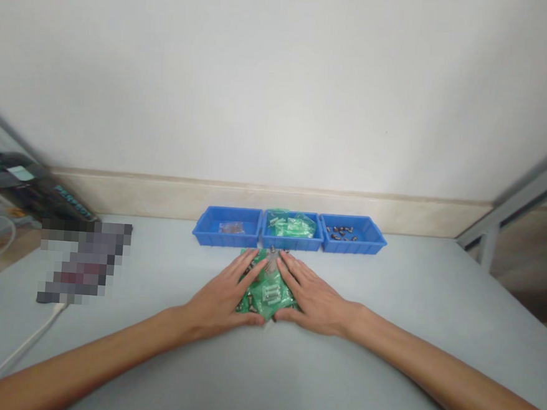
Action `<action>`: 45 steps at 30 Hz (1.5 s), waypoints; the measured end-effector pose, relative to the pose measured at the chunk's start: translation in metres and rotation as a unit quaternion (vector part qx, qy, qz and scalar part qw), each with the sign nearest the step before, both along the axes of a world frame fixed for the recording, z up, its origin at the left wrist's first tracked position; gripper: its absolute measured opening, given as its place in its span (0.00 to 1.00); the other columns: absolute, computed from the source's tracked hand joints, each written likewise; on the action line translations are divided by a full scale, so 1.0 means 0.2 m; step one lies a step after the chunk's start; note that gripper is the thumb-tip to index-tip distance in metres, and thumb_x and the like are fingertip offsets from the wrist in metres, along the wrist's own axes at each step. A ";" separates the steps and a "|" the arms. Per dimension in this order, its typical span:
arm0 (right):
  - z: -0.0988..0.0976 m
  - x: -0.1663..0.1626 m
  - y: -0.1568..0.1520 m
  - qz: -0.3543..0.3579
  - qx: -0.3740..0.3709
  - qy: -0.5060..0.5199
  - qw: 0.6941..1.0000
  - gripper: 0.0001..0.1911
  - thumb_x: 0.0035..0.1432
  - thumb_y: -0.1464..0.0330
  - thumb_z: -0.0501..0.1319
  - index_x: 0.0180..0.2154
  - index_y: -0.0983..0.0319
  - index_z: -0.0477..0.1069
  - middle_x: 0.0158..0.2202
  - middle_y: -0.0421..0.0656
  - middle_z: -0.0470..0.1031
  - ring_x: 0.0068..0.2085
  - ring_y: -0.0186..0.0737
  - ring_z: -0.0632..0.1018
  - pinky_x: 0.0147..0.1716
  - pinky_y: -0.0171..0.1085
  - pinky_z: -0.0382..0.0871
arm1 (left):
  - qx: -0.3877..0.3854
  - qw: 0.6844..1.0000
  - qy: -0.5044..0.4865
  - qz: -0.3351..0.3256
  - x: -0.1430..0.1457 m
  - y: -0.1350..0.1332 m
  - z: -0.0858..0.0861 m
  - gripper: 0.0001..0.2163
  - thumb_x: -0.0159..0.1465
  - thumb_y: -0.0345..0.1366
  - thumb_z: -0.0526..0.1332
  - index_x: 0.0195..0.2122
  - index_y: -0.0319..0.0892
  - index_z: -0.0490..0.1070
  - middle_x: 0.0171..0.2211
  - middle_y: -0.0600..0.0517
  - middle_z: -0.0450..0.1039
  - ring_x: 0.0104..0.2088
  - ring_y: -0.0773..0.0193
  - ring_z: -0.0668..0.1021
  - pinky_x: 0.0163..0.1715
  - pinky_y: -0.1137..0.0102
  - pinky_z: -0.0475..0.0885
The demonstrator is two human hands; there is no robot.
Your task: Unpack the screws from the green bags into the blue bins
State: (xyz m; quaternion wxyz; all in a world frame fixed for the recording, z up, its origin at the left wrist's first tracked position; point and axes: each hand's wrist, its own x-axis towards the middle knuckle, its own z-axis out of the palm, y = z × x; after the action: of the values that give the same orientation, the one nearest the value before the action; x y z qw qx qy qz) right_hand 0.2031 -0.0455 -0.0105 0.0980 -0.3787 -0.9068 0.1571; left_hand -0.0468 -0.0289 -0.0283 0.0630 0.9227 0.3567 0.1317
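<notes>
Both palms rest flat over a green plastic bag (270,292) on the table, in the middle of the head view. My left hand (227,292) covers the bag's left side, fingers spread and stretched away from me. On the other side my right hand (311,295) lies the same way, its thumb pointing toward the left one. White pieces and dark metallic pieces show through the bag's film between the hands. Much of the bag is hidden beneath my fingers, and small pieces peek out at its far edge.
Three blue trays stand in a row near the wall: a left tray (205,238) with a small clear packet, a middle tray (291,244) with green bags, a right tray (369,240) with small metallic parts. A blurred-out flat object with a white cable (24,344) lies left.
</notes>
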 end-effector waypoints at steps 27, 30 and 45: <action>0.01 0.06 -0.04 -0.057 0.047 -0.023 0.997 0.45 0.65 0.46 0.45 0.68 0.69 0.32 0.70 0.57 0.38 0.70 0.53 0.41 0.66 0.55 0.45 | 0.054 0.996 -0.040 0.050 0.12 -0.06 0.00 0.43 0.61 0.59 0.56 0.69 0.44 0.38 0.69 0.41 0.44 0.68 0.44 0.50 0.64 0.48 0.55; 0.02 0.08 -0.07 -0.041 0.036 -0.024 0.998 0.51 0.60 0.42 0.48 0.68 0.70 0.31 0.70 0.59 0.36 0.70 0.54 0.40 0.66 0.55 0.44 | 0.040 0.996 -0.043 0.061 0.11 -0.06 0.00 0.44 0.60 0.59 0.56 0.69 0.44 0.37 0.69 0.40 0.44 0.68 0.44 0.51 0.64 0.49 0.55; 0.04 0.07 -0.06 -0.155 0.086 0.063 0.982 0.31 0.66 0.58 0.50 0.63 0.71 0.55 0.62 0.59 0.60 0.62 0.53 0.64 0.60 0.49 0.60 | -0.068 0.982 -0.138 0.107 0.11 -0.04 0.04 0.34 0.65 0.54 0.52 0.67 0.42 0.46 0.68 0.41 0.50 0.68 0.49 0.54 0.64 0.52 0.57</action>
State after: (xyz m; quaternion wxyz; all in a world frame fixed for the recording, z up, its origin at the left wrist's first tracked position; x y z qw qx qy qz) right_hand 0.2169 -0.0568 -0.0027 0.2102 -0.4939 -0.8394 0.0854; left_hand -0.0251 -0.0375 -0.0200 0.1594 0.8461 0.4491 0.2388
